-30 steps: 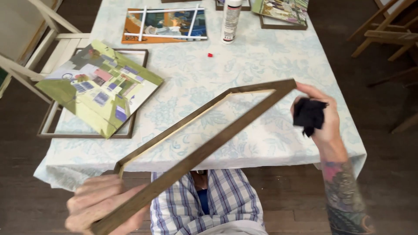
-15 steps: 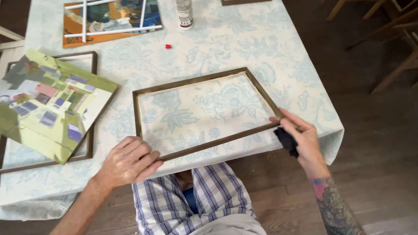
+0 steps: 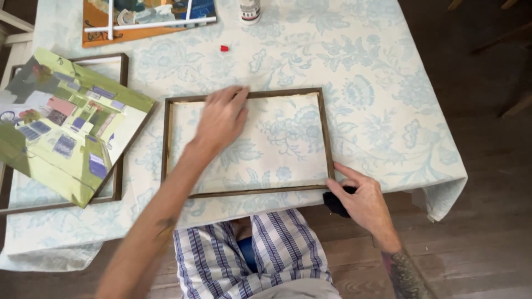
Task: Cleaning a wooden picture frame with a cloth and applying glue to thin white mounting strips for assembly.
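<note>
Frame (image 3: 247, 143) of dark wood lies flat on the pale floral tablecloth (image 3: 377, 99), empty, with the cloth showing through its middle; the left hand (image 3: 221, 117) reaches across it, open and spread, fingertips at the far rail; the right hand (image 3: 360, 196) rests at the near right corner, fingers curled around a small black cloth (image 3: 334, 202) and pressing on the rail there. That corner sits close to the table's edge; a push from the right hand could, I judge, slide the frame over the edge, since the smooth tablecloth may shift under it. Well left of the left hand a green painted canvas (image 3: 66, 124) leans tilted over a second frame (image 3: 118, 127); a careless sweep of the forearm could knock it.
</note>
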